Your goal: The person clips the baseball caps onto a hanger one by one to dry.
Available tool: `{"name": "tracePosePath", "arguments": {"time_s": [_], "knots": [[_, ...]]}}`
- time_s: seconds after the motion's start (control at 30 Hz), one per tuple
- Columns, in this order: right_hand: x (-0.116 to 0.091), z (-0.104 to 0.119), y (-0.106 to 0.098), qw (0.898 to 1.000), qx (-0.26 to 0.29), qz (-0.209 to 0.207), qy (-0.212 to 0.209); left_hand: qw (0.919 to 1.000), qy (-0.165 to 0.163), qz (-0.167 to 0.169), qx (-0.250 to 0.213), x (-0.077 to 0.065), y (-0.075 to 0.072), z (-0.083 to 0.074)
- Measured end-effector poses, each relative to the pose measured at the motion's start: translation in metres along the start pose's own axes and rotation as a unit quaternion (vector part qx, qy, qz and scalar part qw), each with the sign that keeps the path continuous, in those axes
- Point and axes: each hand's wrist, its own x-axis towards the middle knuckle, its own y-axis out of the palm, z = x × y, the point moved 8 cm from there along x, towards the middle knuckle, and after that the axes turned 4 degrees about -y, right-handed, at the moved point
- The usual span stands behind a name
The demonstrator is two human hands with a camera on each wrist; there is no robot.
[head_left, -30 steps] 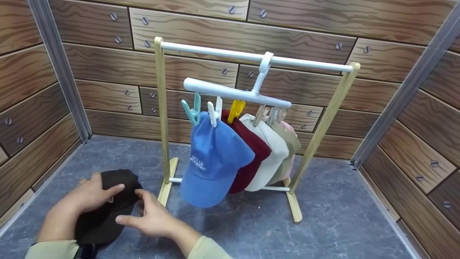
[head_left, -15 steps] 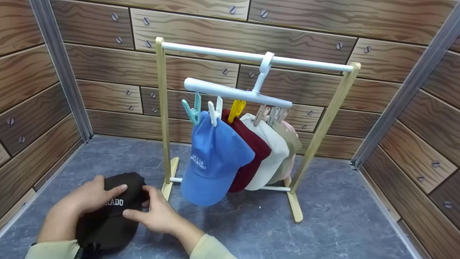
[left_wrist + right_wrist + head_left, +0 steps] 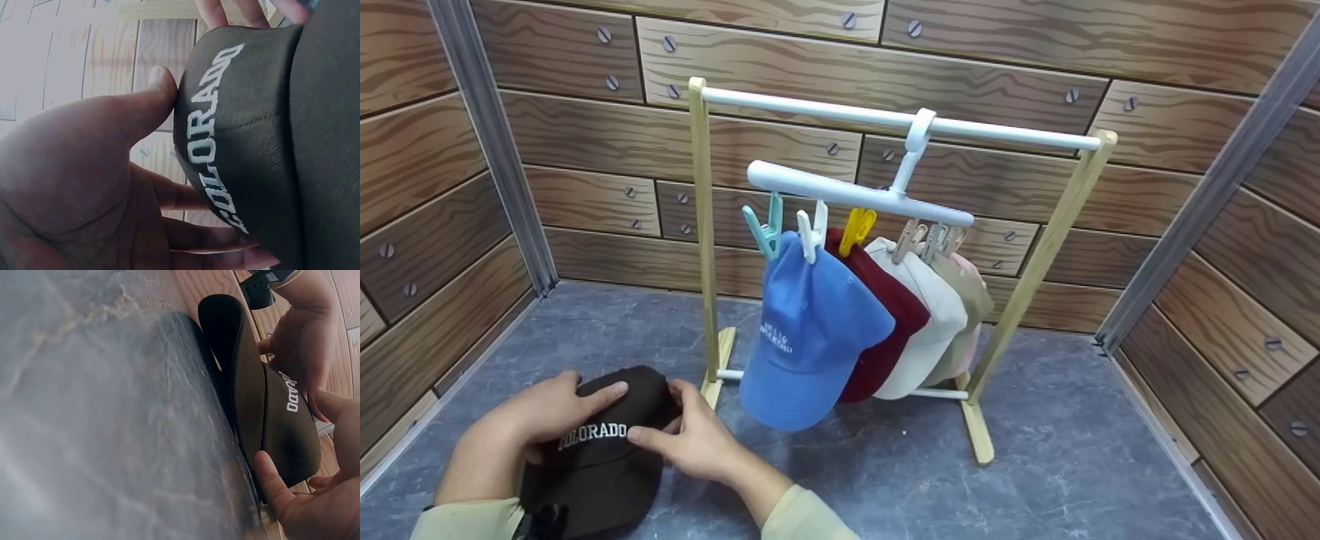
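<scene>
A black baseball cap (image 3: 604,476) with white COLORADO lettering sits low at the left in the head view, brim toward me. My left hand (image 3: 547,412) holds its left side, thumb on the crown and fingers around the edge. At the cap's other side, my right hand (image 3: 697,439) grips it, thumb near the lettering and fingertips behind the crown. The left wrist view shows the crown close up beside the left thumb. In the right wrist view, the cap's brim (image 3: 225,354) is near the grey marbled surface (image 3: 112,416), and both hands are around the crown.
A wooden rack (image 3: 701,225) with a white top rod (image 3: 810,107) stands behind. From it hangs a pale blue hanger (image 3: 855,193) with several clothespins. They hold a blue cap (image 3: 810,330), a dark red cap (image 3: 889,315), a white cap (image 3: 934,322) and others. Wood-patterned walls surround the surface.
The black cap has turned and shifted slightly right, bringing its full lettering into view. My right hand has moved a little right and closed in on the cap. The hanging caps stay put.
</scene>
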Motion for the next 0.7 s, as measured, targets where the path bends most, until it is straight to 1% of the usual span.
{"name": "tracePosePath", "arguments": {"time_s": [0.13,0.23,0.33,0.47,0.57,0.7], "knots": [[0.0005,-0.0003,-0.0006,1.0,0.006,0.002,-0.001,0.9998,0.0,0.02,0.002,-0.0001,0.0029,0.0018],[0.0007,-0.0023,-0.0008,1.0,0.014,0.002,0.008,0.9996,0.004,0.027,0.003,-0.0008,0.0047,0.003],[0.0007,-0.0044,-0.0013,1.0,0.01,0.0,0.015,0.9995,0.009,0.028,-0.002,-0.001,0.0058,0.0042],[0.0009,-0.0051,-0.0019,1.0,0.003,0.005,0.011,0.9994,0.018,0.028,-0.002,0.001,0.0073,0.005],[0.0014,-0.0044,-0.0027,1.0,-0.012,0.006,0.007,0.9993,0.014,0.034,-0.004,0.0011,0.0084,0.0061],[0.0017,-0.0021,-0.0038,0.999,-0.053,0.0,-0.001,0.999,0.001,0.042,-0.014,-0.0006,0.0096,0.0073]]}}
